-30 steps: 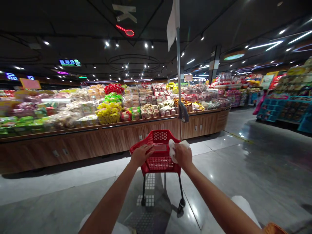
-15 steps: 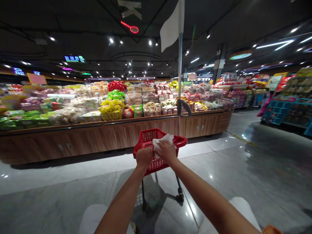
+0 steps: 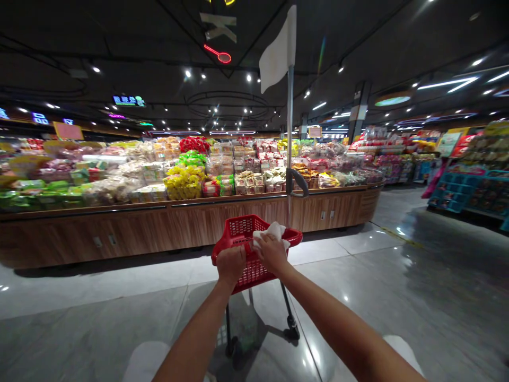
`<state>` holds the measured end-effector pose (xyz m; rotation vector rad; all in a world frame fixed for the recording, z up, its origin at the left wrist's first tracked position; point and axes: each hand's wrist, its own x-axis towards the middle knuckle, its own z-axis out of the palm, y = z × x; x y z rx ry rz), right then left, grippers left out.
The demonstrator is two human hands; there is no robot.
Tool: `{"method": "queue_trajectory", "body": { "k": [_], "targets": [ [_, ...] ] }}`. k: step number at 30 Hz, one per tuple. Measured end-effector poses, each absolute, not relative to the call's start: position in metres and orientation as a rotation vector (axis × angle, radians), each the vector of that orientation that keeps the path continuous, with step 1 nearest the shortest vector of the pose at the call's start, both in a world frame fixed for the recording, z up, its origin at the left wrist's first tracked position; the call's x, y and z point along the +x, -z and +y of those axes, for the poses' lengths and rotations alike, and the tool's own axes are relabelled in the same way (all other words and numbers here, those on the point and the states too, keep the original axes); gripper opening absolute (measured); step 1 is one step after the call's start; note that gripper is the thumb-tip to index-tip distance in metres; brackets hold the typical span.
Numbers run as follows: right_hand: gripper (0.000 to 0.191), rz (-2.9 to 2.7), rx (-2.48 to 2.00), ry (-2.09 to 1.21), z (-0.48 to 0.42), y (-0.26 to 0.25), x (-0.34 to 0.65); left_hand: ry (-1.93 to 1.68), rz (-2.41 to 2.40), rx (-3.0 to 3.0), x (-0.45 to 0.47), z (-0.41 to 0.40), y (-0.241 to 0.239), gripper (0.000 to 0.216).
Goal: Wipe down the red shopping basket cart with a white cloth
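Observation:
In front of me stands a small red shopping cart (image 3: 254, 273) with a perforated plastic basket on thin dark legs with wheels. My left hand (image 3: 231, 265) is closed around the left part of its red handle. A crumpled white cloth (image 3: 277, 230), perhaps a tissue, is held under my right hand (image 3: 271, 253), pressed against the handle further right. A grey pole (image 3: 290, 116) rises by the cart's right side, carrying a white flag (image 3: 279, 50) and a dark looped grip (image 3: 297, 183). The inside of the basket is mostly hidden.
A long wood-panelled display counter (image 3: 222, 213) runs across ahead, heaped with packaged goods (image 3: 185, 180). Blue display racks (image 3: 453, 185) stand to the right. Between them stretches a shiny grey tiled floor (image 3: 397, 254).
The cart and both hands have shifted slightly left and down in view. My right hand and the white cloth have moved a little away from my left hand along the handle.

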<state>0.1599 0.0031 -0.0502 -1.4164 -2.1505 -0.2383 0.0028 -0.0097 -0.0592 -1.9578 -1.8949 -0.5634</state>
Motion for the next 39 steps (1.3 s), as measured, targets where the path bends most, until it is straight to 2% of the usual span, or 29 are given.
{"method": "queue_trajectory", "body": {
  "k": [4, 7, 12, 16, 24, 32, 36, 39],
  "targets": [
    [0.034, -2.146, -1.436, 0.195, 0.012, 0.047, 0.202, 0.576, -1.926, -1.975, -0.002, -0.012, 0.060, 0.053],
    [0.044, -2.008, -1.607, 0.159, 0.018, 0.045, 0.226, 0.631, -1.963, -1.949, 0.000, -0.012, 0.063, 0.052],
    [0.033, -1.986, -1.457, 0.221, 0.009, 0.050, 0.182, 0.661, -1.924, -1.902, 0.004, -0.006, 0.066, 0.051],
    [0.032, -2.088, -1.312, 0.221, 0.001, 0.057, 0.155, 0.607, -1.849, -1.906, -0.002, -0.007, 0.063, 0.052],
    [0.028, -1.884, -1.449, 0.252, 0.016, 0.068, 0.232, 0.625, -1.915, -1.838, 0.002, -0.009, 0.066, 0.052],
    [0.031, -2.016, -1.261, 0.248, 0.001, 0.074, 0.138, 0.622, -1.891, -1.887, 0.008, -0.008, 0.062, 0.048],
    [0.033, -2.087, -1.156, 0.250, 0.005, 0.069, 0.173, 0.613, -1.841, -1.916, -0.001, -0.013, 0.062, 0.047],
    [0.035, -1.981, -1.242, 0.245, 0.016, 0.067, 0.216, 0.641, -1.868, -1.850, 0.002, -0.014, 0.065, 0.051]
  ]
}}
